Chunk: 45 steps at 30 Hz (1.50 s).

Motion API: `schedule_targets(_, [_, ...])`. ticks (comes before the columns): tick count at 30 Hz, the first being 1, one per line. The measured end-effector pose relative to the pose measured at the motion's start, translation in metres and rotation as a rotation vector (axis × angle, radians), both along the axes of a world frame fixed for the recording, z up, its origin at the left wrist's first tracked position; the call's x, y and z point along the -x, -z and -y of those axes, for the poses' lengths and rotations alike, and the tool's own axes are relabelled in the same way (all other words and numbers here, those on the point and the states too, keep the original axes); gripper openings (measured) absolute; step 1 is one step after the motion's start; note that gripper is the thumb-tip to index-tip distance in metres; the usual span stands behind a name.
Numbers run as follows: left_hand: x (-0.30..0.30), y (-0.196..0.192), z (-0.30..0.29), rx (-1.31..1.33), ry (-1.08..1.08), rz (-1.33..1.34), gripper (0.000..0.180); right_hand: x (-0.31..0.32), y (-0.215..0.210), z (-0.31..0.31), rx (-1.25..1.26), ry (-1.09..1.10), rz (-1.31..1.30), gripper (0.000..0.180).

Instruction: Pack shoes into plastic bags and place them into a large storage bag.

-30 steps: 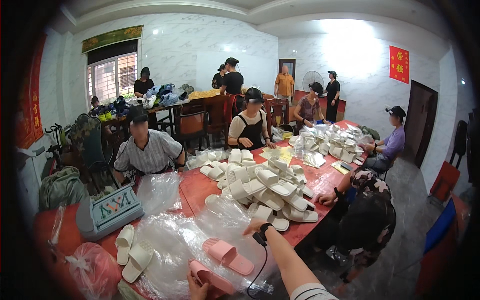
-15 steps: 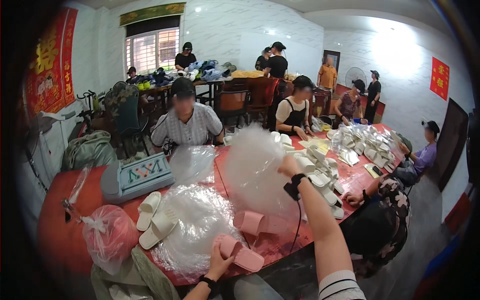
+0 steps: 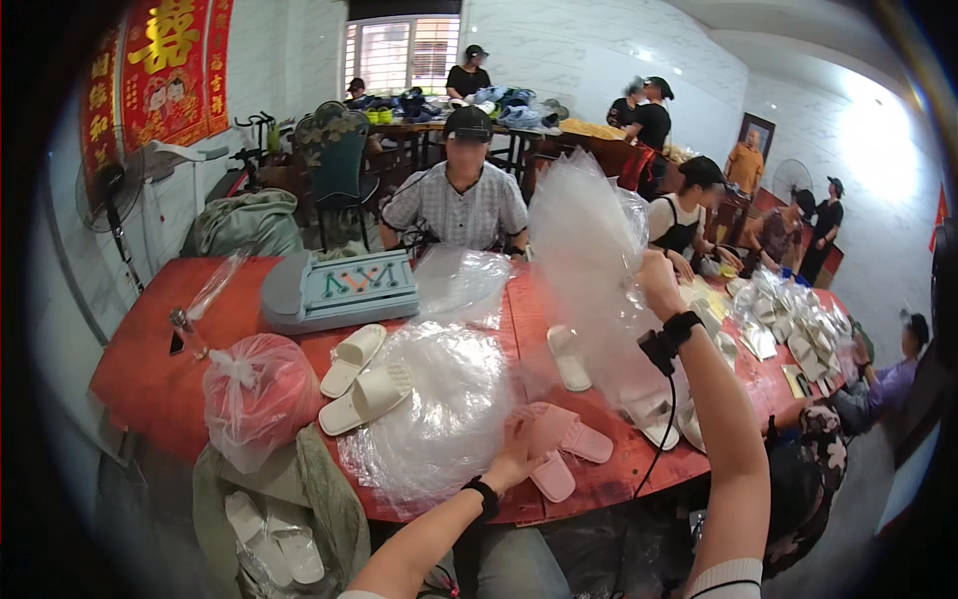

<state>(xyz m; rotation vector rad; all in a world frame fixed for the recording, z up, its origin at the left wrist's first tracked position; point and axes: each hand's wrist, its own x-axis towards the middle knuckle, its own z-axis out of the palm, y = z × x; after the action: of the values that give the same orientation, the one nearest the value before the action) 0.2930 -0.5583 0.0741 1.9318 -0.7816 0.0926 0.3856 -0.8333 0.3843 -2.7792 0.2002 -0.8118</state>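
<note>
My right hand (image 3: 659, 287) is raised over the table, closed on a large clear plastic bag (image 3: 589, 235) that hangs and flares to its left. Below it, two pink slippers (image 3: 587, 442) lie close together at the near edge, partly overlapping. My left hand (image 3: 512, 457) grips the nearer one by its side, close to the strap; some fingers are hidden. Next to that hand spreads a pile of clear plastic bags (image 3: 439, 399). A pair of cream slippers (image 3: 369, 394) rests at the pile's left edge.
A grey-blue box-shaped device (image 3: 339, 290) stands far left on the red table (image 3: 160, 349), near a tied bag of pink items (image 3: 259, 389). More cream slippers (image 3: 798, 324) are heaped at right. A dark cable hangs from my right wrist. Several people sit around the table.
The view has turned left. My right hand has drawn the plastic bag up higher, and it hangs longer. My left hand has brought its pink slipper beside the other one.
</note>
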Motion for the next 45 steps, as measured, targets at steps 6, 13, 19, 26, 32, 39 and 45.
schedule_targets(6, [-0.008,-0.010,-0.060,-0.093,-0.034,-0.117,0.082,0.000,-0.016,-0.095,-0.052,-0.601,-0.047,0.018])
schedule_targets(13, [-0.020,-0.002,-0.113,-0.376,0.098,-0.152,0.050,-0.009,0.028,-0.090,0.740,-0.595,0.485,0.024])
schedule_targets(19, [-0.020,0.059,-0.201,0.463,0.003,-0.248,0.054,-0.014,0.096,-0.176,-1.137,-0.744,-0.219,0.037])
schedule_targets(26, [0.017,-0.005,-0.254,0.910,-0.435,-0.805,0.069,-0.002,0.183,-0.170,-1.025,-0.710,-0.346,0.034])
schedule_targets(32, [0.053,-0.094,-0.205,-0.012,-0.002,0.562,0.034,-0.020,0.212,-0.168,-0.918,-0.557,-0.485,0.032])
schedule_targets(39, [0.050,-0.123,-0.097,-0.276,0.772,0.770,0.028,-0.044,0.215,-0.160,-0.770,-0.394,-0.621,0.031])
schedule_targets(45, [-0.029,-0.119,-0.106,-0.432,0.060,0.726,0.059,-0.054,0.235,-0.142,-0.654,-0.259,-0.733,0.032])
